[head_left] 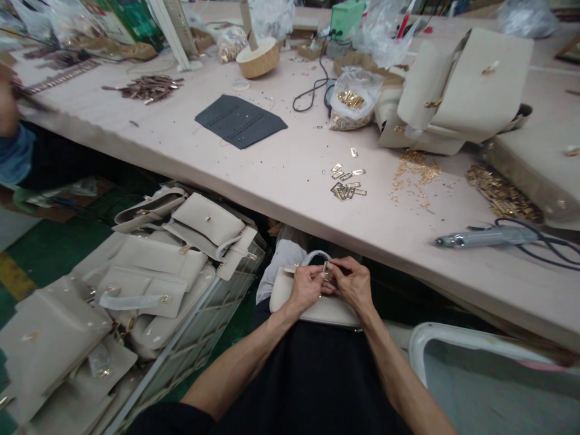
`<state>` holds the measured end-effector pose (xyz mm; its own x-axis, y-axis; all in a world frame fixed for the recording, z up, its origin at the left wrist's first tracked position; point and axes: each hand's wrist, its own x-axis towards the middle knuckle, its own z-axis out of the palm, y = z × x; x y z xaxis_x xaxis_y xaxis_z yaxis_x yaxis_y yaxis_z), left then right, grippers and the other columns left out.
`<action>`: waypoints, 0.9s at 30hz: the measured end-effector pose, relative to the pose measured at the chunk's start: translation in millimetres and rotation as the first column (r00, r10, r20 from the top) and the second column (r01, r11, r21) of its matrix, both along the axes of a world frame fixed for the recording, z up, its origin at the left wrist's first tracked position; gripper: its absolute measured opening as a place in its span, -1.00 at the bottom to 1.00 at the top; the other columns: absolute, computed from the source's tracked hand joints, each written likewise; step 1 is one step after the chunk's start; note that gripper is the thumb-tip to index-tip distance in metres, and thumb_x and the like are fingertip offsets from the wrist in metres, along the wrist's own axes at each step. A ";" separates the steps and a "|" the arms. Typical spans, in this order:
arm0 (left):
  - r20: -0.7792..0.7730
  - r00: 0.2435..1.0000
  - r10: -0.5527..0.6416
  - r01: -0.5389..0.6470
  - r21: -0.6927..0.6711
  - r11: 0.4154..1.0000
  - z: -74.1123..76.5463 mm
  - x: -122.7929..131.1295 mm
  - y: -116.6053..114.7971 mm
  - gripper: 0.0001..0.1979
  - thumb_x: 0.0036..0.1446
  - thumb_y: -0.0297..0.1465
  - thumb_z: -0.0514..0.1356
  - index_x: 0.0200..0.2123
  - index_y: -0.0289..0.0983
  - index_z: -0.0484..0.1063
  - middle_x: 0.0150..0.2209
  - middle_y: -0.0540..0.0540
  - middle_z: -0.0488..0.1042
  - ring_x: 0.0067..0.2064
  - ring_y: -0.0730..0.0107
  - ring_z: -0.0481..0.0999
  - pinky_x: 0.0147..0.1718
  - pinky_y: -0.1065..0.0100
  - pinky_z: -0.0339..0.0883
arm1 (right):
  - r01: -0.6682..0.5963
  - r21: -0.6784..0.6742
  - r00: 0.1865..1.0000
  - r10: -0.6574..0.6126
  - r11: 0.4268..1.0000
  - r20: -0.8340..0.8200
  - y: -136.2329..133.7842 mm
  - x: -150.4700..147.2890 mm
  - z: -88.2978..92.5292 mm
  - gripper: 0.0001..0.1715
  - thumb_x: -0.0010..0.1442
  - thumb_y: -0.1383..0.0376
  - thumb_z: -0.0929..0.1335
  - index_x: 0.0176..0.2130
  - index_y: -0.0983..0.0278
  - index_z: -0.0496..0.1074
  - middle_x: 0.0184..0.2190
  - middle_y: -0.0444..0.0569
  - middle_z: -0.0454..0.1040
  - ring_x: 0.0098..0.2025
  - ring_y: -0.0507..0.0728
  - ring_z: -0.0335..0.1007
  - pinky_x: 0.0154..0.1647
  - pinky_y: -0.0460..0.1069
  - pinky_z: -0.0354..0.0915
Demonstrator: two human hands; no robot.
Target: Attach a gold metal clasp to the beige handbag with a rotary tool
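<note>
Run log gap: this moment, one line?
left hand: holding rectangular metal plate; right hand: same plate; beige handbag: beneath hands; electric screwdriver: on table

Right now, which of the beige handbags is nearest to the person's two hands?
The beige handbag directly under the left hand and right hand; the other handbags lie farther off, piled in the crate at left or on the table at right.
</note>
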<state>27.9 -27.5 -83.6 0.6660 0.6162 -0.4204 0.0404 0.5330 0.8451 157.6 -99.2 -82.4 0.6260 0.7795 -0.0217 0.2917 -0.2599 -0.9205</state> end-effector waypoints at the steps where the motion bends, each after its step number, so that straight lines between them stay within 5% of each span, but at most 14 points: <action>1: -0.005 1.000 0.009 -0.009 0.003 1.000 -0.3 0.3 -0.3 -0.66 0.16 -0.33 0.29 -0.07 -0.44 0.59 -0.35 -0.22 0.64 -0.46 0.31 0.66 -0.43 0.39 0.59 | -0.011 0.014 1.000 0.011 1.000 0.017 -0.3 -0.4 1.3 -0.75 0.20 0.14 0.44 -0.23 0.23 0.66 -0.26 0.05 0.58 -0.28 0.17 0.51 -0.27 0.03 0.39; 8: -0.005 1.000 0.028 -0.027 0.021 0.999 -4.6 -2.0 -0.4 -0.65 0.14 -0.35 0.27 -0.05 -0.45 0.59 -0.35 -0.23 0.64 -0.45 0.29 0.67 -0.43 0.40 0.59 | -0.140 0.066 0.990 0.140 0.988 0.018 -5.4 -0.5 4.7 -0.73 0.28 0.21 0.38 -0.11 0.19 0.65 -0.19 0.05 0.55 -0.17 0.18 0.50 -0.15 0.05 0.40; 14: 0.008 1.000 0.011 -0.011 0.035 0.999 -0.5 -3.5 -0.9 -0.61 0.14 -0.28 0.30 -0.05 -0.45 0.60 -0.38 -0.22 0.64 -0.42 0.28 0.67 -0.40 0.39 0.59 | -0.172 0.071 0.983 0.166 0.983 0.080 -6.7 -0.9 3.6 -0.70 0.31 0.19 0.36 -0.07 0.20 0.63 -0.23 0.05 0.52 -0.21 0.17 0.49 -0.30 0.02 0.41; 27: 0.013 1.000 0.021 -0.022 0.056 0.998 0.2 -4.3 -3.7 -0.69 0.15 -0.35 0.28 -0.10 -0.43 0.61 -0.38 -0.20 0.64 -0.44 0.28 0.66 -0.41 0.37 0.58 | -0.178 0.083 0.979 0.168 0.980 0.118 -7.3 -2.9 2.1 -0.72 0.31 0.20 0.36 -0.09 0.21 0.64 -0.22 0.06 0.53 -0.22 0.17 0.49 -0.23 0.04 0.40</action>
